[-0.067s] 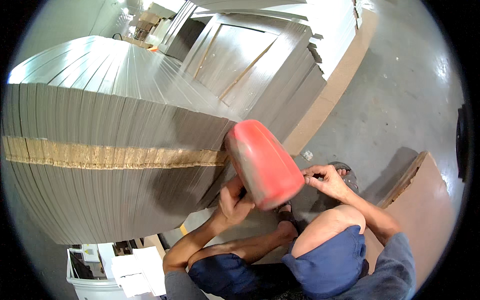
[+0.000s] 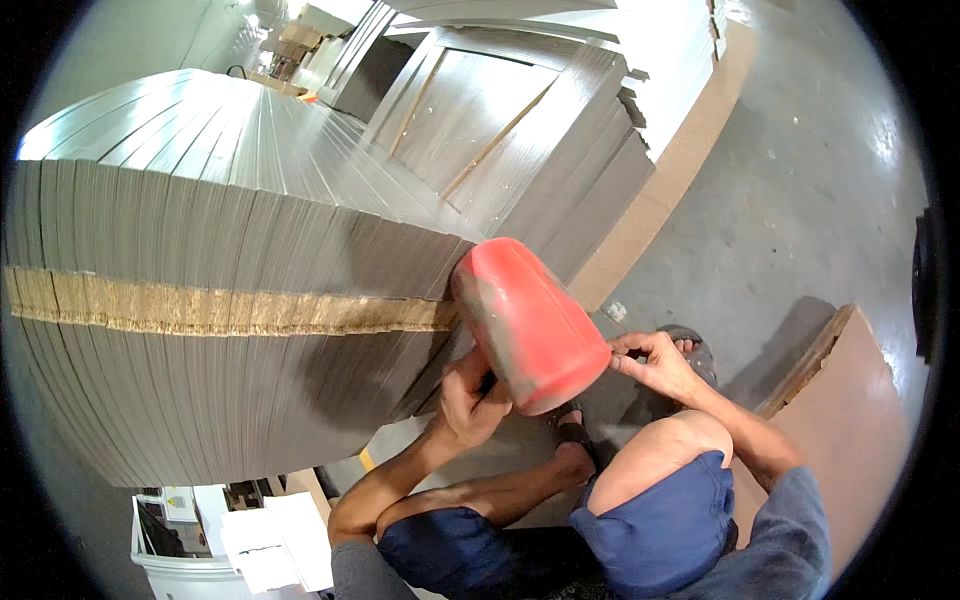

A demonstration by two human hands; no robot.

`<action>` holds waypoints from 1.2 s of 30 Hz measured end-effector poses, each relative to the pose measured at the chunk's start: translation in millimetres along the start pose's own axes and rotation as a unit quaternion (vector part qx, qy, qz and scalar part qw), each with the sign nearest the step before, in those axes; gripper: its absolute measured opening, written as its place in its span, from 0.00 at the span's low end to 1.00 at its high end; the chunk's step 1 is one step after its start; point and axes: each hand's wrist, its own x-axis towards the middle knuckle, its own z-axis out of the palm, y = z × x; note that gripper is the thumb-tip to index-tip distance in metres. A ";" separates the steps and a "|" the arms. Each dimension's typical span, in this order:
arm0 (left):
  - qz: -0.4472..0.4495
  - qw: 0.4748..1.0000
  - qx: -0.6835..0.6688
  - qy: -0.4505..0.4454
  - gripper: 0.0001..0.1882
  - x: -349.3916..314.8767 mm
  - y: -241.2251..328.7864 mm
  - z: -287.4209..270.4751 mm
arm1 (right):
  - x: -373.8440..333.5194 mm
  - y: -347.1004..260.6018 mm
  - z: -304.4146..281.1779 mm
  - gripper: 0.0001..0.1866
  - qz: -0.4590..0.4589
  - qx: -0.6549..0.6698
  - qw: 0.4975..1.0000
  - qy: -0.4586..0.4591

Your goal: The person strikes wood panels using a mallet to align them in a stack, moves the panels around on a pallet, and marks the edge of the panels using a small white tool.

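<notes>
My left hand grips a red container-like object with rounded edges and grey smears on its left side. Its exact kind and the part under my fingers are hidden. It is tilted and hangs in front of the right end of a long stack of grey panels, which stand on edge pressed together. A band of bare, straw-coloured board runs along the stack's side. Close by the object's lower right end, my right hand is closed in a pinch; whatever is between its fingertips is too small to make out.
Behind are a pile of grey framed panels and a brown board edge. On the right a brown panel leans near my leg. A white bin and paper sheets are at the lower left. Grey floor lies beyond.
The red object has shifted very slightly upward and looks less blurred. Both hands stay in nearly the same place.
</notes>
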 end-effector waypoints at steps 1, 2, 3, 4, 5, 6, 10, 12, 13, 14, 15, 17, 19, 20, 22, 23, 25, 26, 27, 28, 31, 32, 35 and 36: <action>0.033 0.999 0.028 -0.006 0.22 -0.7 -3.9 -0.7 | -0.8 -0.5 -1.0 0.16 0.007 -0.009 1.000 -0.009; 0.066 0.996 0.055 -0.011 0.22 -2.1 -8.1 -1.4 | -1.3 -1.5 -0.9 0.16 0.013 -0.018 1.000 -0.018; 0.098 0.992 0.082 -0.016 0.22 -3.4 -9.5 -1.6 | -1.3 -2.5 0.3 0.16 0.007 -0.028 0.999 -0.017; 0.129 0.990 0.055 -0.009 0.20 -4.5 -4.6 0.8 | -1.4 -2.0 1.9 0.16 0.004 -0.040 0.999 -0.017; 0.140 0.989 0.042 -0.022 0.20 -6.4 -6.5 0.6 | -1.3 -1.4 3.7 0.16 0.001 -0.052 0.998 -0.017; 0.150 0.988 0.030 -0.035 0.19 -8.9 -8.3 0.1 | -1.1 -0.2 5.3 0.16 0.010 -0.051 0.998 -0.020; 0.175 0.984 0.036 -0.007 0.16 -12.6 -1.9 -1.4 | -2.8 9.6 5.5 0.16 0.024 -0.046 0.999 -0.012; 0.181 0.982 0.059 -0.001 0.14 -13.7 2.1 -4.8 | -3.4 7.9 8.2 0.16 0.037 -0.050 0.998 -0.014; 0.184 0.980 0.071 0.004 0.13 -14.6 5.6 -5.7 | -4.1 7.2 7.9 0.16 0.044 -0.052 0.998 -0.017; 0.186 0.980 0.072 0.009 0.12 -14.6 11.3 -7.1 | -3.8 8.7 6.7 0.17 0.058 -0.052 0.996 -0.031; 0.189 0.979 0.072 0.014 0.12 -13.2 18.4 -8.9 | -3.6 3.4 3.5 0.17 0.065 -0.072 0.995 -0.036; 0.153 0.987 0.038 0.040 0.12 -12.9 23.4 -7.0 | -4.2 -18.1 5.6 0.17 0.083 -0.105 0.990 -0.053; 0.086 0.993 -0.028 0.081 0.13 -10.2 26.8 -3.6 | -1.9 -38.4 8.7 0.18 0.125 -0.128 0.982 -0.056; 0.121 0.990 0.003 0.076 0.12 -11.8 25.6 -5.1 | -3.1 -36.8 8.7 0.18 0.126 -0.125 0.983 -0.055; 0.136 0.989 0.045 0.025 0.11 -16.1 26.3 -10.8 | -4.8 -25.7 7.2 0.17 0.116 -0.124 0.984 -0.058; 0.142 0.988 0.066 -0.002 0.11 -17.5 26.5 -12.7 | -5.2 -23.3 6.9 0.17 0.100 -0.130 0.985 -0.054; 0.142 0.989 0.040 0.034 0.10 -16.2 26.2 -10.9 | -5.7 -20.4 7.7 0.17 0.080 -0.130 0.987 -0.045; 0.146 0.987 -0.001 0.071 0.10 -12.9 24.4 -6.2 | -5.8 -18.8 8.2 0.17 0.077 -0.125 0.988 -0.041; 0.151 0.982 -0.041 0.109 0.10 -11.6 24.2 -4.0 | -5.7 -17.0 8.5 0.17 0.074 -0.120 0.989 -0.038; 0.136 0.984 -0.030 0.112 0.10 -14.5 23.7 -5.0 | -4.0 -24.6 11.4 0.17 0.097 -0.123 0.986 -0.056; 0.154 0.983 -0.013 0.102 0.09 -10.4 28.8 -5.7 | -5.9 -51.3 2.3 0.18 0.143 -0.171 0.973 -0.060; 0.176 0.980 0.001 0.088 0.09 -8.6 30.0 -5.3 | -9.3 -37.5 1.0 0.19 0.115 -0.157 0.980 -0.046; 0.133 0.989 0.000 0.071 0.10 -14.6 37.0 -11.3 | -5.9 -13.6 9.7 0.19 0.100 -0.095 0.989 -0.051; 0.100 0.992 -0.008 0.071 0.10 -17.6 39.5 -13.9 | -5.9 -15.6 13.7 0.19 0.108 -0.117 0.985 -0.068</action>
